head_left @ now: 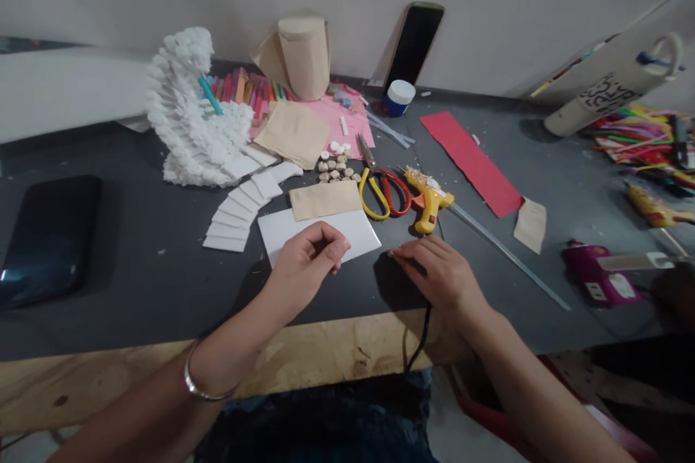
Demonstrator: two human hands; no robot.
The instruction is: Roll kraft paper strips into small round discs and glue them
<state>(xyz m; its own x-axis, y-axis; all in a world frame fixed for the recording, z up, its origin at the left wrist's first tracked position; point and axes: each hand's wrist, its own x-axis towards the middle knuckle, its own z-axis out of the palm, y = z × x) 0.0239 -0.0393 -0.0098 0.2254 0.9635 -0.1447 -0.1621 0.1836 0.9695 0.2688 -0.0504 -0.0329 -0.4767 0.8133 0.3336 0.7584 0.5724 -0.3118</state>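
Okay, both hands are low at the near edge of the dark surface (135,260). The left hand (309,260) sits curled on the white sheet (361,228), fingers folded in over its near edge; whether it actually pinches the paper, I cannot tell. The sheet lies flat, just in front of the person, with a tan paper (326,200) overlapping its far edge. The right hand (441,273) lies flat on the surface, fingers pressed together and pointing toward the sheet's right corner, just beside it. A black cord (418,347) runs out from under that hand. Just beyond it, a yellow glue gun (428,202) and the scissors (383,192). White strips (242,213) fan out to the left.
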